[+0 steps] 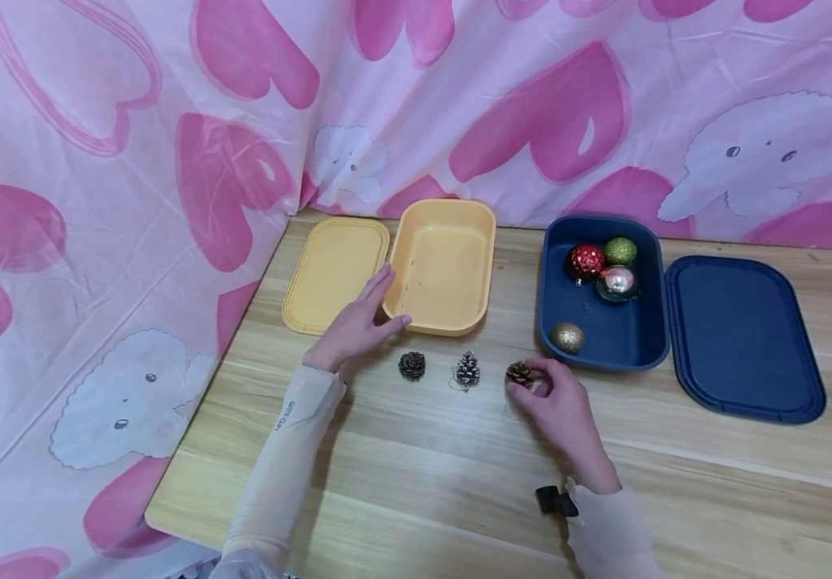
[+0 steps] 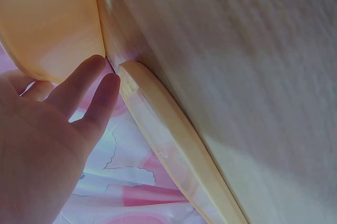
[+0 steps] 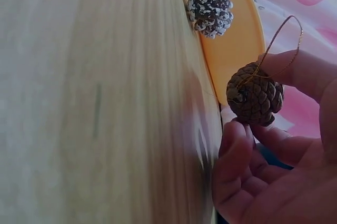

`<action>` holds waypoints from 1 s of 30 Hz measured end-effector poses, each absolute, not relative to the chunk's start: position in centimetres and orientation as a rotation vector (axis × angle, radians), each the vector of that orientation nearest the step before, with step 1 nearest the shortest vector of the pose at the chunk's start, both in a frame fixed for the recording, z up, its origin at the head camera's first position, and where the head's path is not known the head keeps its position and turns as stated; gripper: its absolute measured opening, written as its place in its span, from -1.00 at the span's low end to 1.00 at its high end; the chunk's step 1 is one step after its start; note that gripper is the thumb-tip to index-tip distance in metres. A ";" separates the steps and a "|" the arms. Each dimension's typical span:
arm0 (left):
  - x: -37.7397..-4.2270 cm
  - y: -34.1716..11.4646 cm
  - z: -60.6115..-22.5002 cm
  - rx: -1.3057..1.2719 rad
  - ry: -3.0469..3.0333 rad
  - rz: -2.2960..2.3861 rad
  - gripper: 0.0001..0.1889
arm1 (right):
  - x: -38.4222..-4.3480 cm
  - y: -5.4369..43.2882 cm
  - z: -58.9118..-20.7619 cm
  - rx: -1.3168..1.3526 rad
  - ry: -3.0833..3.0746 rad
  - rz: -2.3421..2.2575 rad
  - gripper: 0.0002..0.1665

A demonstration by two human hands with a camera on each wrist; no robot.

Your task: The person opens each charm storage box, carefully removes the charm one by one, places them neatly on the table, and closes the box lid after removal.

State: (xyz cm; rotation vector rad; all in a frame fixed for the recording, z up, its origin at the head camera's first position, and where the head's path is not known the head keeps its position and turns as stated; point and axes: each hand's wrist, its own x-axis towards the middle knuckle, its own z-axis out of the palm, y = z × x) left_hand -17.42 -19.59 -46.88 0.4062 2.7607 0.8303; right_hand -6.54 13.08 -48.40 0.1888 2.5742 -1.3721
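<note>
Grip, right hand: thumb and fingers pinch one brown cone, the spacing between them no wider than the cone. The cone is near the blue box's near-left corner; whether it touches the table cannot be told.

Grip, left hand: fingers extended, thumb spread, nothing held. The hand is at the left side of the yellow box — contact with its wall cannot be confirmed.

View differences: the right wrist view shows a gold cord loop on the held cone, barely visible from the head, and white-tipped scales on the snowy cone. The left wrist view shows the raised edge of the yellow lid. Only the head view shows the dark cone, the blue lid and the balls.

Writing: one line of dark lettering on the left sleeve; too small to read with certainty.

Count:
- Cones: three, in a row.
- Boxes: two; lids: two, each beside its box.
- Balls: four, in the blue box — red, green and pink grouped, gold apart at the near-left corner.
</note>
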 end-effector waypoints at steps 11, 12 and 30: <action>-17.4 -19.6 -46.8 0.405 2.756 0.842 -0.04 | -6.4 13.6 -48.3 0.216 2.604 -1.288 -0.40; -17.4 -19.6 -46.8 0.405 2.758 0.845 -0.04 | -6.4 13.6 -48.3 0.216 2.609 -1.284 -0.40; -17.5 -19.5 -46.9 0.412 2.762 0.849 -0.06 | -6.2 14.4 -48.2 0.175 2.682 -1.212 -0.41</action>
